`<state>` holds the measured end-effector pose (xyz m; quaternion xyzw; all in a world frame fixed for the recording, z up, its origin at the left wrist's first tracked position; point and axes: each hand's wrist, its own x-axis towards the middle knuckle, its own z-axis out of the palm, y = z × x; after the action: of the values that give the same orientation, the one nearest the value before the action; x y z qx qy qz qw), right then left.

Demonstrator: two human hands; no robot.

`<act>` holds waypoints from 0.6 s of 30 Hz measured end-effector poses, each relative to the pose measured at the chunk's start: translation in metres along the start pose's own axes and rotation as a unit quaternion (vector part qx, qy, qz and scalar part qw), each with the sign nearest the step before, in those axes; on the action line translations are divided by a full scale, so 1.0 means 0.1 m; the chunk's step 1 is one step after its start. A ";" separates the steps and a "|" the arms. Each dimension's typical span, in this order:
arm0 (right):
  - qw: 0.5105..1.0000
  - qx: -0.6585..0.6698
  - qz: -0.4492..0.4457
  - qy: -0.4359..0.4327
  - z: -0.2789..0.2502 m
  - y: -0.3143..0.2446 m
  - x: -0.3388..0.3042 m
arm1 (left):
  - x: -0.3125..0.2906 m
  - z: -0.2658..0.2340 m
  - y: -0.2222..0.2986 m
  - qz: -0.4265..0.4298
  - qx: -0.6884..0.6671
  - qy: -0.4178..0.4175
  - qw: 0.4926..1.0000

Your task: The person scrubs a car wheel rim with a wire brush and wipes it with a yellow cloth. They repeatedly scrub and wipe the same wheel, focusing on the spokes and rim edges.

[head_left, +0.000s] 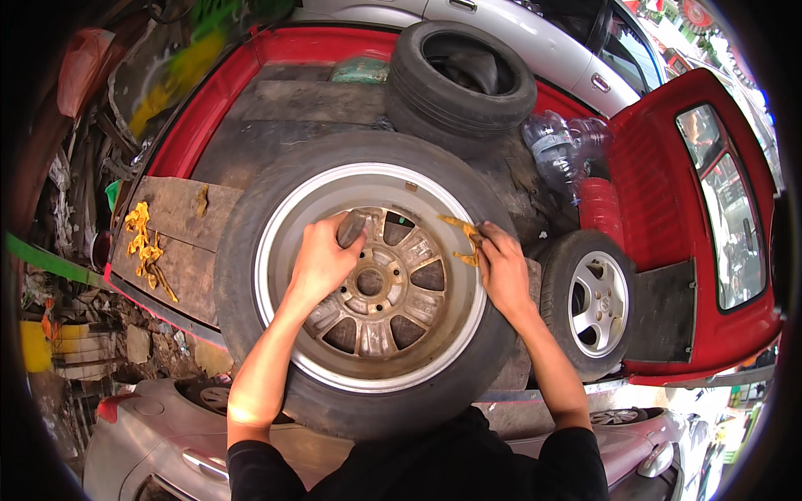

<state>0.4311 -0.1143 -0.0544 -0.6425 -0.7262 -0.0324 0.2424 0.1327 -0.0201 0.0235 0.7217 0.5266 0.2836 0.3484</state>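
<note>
A large car wheel with a black tyre point(251, 250) and a dirty silver alloy rim point(376, 288) lies flat in front of me at the edge of a red vehicle's cargo floor. My left hand point(322, 259) grips a spoke of the rim near its upper left. At the rim's right edge, my right hand point(501, 267) pinches a torn strip of yellow-orange material point(464, 238). Both forearms reach in from below.
A bare tyre point(459, 79) lies at the back of the cargo floor. A smaller wheel with a silver rim point(589, 301) stands on the right, beside clear plastic bottles point(555, 150). More yellow scraps point(142, 242) lie on a wooden board on the left. The red door point(710, 234) stands open on the right.
</note>
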 end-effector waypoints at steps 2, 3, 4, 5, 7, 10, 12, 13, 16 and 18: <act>0.996 -0.054 -0.044 -0.054 -0.06 -0.06 -0.09 | -0.01 0.02 0.00 0.046 -0.008 0.028 0.999; 0.991 -0.079 -0.026 -0.104 -0.11 -0.10 -0.15 | -0.02 0.02 0.00 0.057 -0.008 0.032 0.998; 0.988 -0.093 -0.025 -0.121 -0.15 -0.14 -0.20 | -0.02 0.02 0.00 0.058 -0.019 0.038 0.997; 0.984 -0.107 -0.015 -0.139 -0.18 -0.17 -0.23 | -0.02 0.02 0.00 0.050 -0.024 0.034 0.998; 0.972 -0.121 -0.001 -0.200 -0.19 -0.19 -0.21 | -0.01 0.00 0.00 0.036 -0.029 0.031 0.998; 0.971 -0.143 -0.036 -0.185 -0.05 -0.07 0.11 | 0.01 -0.04 0.01 0.023 -0.016 0.035 0.999; 0.968 -0.142 -0.079 -0.191 0.12 0.04 0.46 | 0.03 -0.07 0.03 0.007 -0.015 0.033 0.999; 0.966 -0.140 -0.103 -0.191 0.21 0.07 0.65 | 0.04 -0.09 0.03 0.015 -0.013 0.043 0.999; 0.958 -0.137 -0.177 -0.178 0.43 0.01 1.14 | 0.07 -0.18 0.04 0.004 -0.014 0.060 0.998; 0.952 -0.120 -0.224 -0.173 0.52 -0.08 1.41 | 0.10 -0.25 0.03 0.007 -0.001 0.088 0.996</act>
<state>0.3994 0.0323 -0.0428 -0.4831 -0.8732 -0.0611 0.0207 0.1180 -0.0058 0.0408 0.6971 0.5497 0.3494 0.2996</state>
